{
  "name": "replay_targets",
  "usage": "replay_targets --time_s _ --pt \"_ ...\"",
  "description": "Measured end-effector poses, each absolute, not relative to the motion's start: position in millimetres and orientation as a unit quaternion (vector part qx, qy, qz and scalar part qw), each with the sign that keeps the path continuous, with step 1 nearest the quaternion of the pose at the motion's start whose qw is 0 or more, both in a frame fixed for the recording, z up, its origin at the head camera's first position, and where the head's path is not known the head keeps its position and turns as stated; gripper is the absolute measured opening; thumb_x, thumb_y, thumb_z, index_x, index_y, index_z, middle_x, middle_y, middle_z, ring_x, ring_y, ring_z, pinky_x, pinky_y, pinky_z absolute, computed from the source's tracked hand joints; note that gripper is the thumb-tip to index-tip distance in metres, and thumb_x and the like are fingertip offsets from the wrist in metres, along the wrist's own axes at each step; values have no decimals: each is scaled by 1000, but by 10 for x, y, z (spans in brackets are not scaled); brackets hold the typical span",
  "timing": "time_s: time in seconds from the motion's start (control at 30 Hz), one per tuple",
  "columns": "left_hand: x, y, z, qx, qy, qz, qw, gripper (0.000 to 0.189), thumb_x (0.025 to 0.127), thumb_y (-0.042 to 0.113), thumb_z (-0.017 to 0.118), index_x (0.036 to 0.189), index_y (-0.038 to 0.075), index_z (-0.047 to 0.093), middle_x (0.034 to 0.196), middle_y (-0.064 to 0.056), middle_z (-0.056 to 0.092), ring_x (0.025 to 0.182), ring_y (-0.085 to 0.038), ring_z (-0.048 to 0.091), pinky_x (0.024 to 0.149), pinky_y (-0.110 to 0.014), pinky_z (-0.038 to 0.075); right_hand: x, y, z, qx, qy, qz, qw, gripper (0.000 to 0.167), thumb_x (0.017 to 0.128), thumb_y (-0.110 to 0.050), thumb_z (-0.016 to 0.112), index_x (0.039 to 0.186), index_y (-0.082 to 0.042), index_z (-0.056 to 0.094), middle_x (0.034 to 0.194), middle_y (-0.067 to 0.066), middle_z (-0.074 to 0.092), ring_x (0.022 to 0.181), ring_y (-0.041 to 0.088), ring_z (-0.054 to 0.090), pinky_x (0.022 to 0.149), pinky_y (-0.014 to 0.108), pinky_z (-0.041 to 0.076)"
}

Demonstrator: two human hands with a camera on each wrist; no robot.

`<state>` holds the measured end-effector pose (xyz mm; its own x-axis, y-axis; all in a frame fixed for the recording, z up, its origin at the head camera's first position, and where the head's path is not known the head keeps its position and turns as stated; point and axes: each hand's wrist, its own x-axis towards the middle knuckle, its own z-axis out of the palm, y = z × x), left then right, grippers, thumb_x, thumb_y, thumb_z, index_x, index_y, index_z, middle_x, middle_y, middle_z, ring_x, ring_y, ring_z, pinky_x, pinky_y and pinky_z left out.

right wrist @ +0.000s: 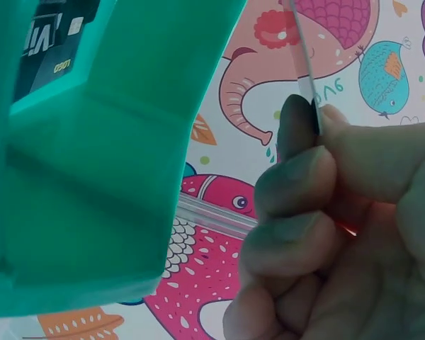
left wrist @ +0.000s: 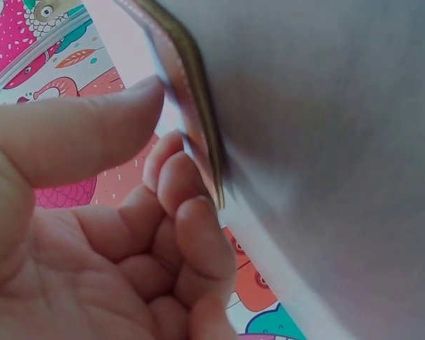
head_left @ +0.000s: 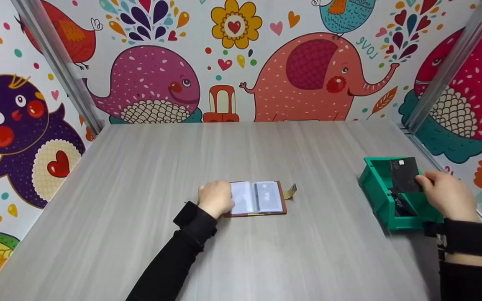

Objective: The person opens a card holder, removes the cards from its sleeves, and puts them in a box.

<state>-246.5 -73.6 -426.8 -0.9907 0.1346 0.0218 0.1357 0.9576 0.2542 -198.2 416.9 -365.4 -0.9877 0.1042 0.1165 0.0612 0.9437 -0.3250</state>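
Observation:
A small brown card holder (head_left: 283,205) lies open on the table, showing clear plastic sleeves and a strap with a snap at its right. My left hand (head_left: 216,198) grips its left edge; in the left wrist view the thumb lies on the inner side of the card holder (left wrist: 188,92), with curled fingers at the edge. Over at the right, my right hand (head_left: 452,196) pinches a black VIP card (head_left: 404,175) by its side, above a green bin (head_left: 377,200). Edge-on, that card (right wrist: 307,64) shows between thumb and forefinger. Another black card (head_left: 402,205) lies inside the bin.
The light wood-grain table (head_left: 320,255) spreads around the card holder. Walls printed with cartoon animals (head_left: 299,79) stand behind and at both sides. A metal rail (head_left: 446,75) runs down close to the bin's far right.

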Motion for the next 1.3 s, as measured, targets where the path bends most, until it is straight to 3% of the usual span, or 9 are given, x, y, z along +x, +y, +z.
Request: replay_targets --time_s 0.13,0.43,0.8,1.3 --pt "-2466 -734 -4267 -71 -990 -126 -2 17 78 13 72 67 12 59 82 -7 65 79 -31 61 74 -44 40 -1977 4162 -3661 -41 -986 147 67 45 105 -30 46 117 12 56 102 35 59 75 39 53 59 45 38" --pt "-2477 -734 -4284 -67 -989 -129 3 15 76 14 74 69 11 61 87 -9 68 82 -33 62 74 -44 40 -1956 4166 -3646 -47 -990 132 27 47 104 -32 49 116 12 57 93 30 60 69 34 50 55 42 38" --pt "-2473 -733 -4271 -65 -989 -130 2 18 74 14 74 67 12 58 83 -7 66 80 -31 61 74 -43 39 -1972 4109 -3670 -39 -989 130 51 51 102 -33 53 117 15 60 112 38 60 85 48 58 63 55 44" --pt "-2462 -732 -4256 -64 -989 -132 0 16 74 12 74 67 12 59 83 -6 66 82 -30 61 75 -43 39 -1929 3881 -3620 -17 -986 135 98 49 100 -35 58 116 12 63 111 35 62 91 51 57 68 61 43"
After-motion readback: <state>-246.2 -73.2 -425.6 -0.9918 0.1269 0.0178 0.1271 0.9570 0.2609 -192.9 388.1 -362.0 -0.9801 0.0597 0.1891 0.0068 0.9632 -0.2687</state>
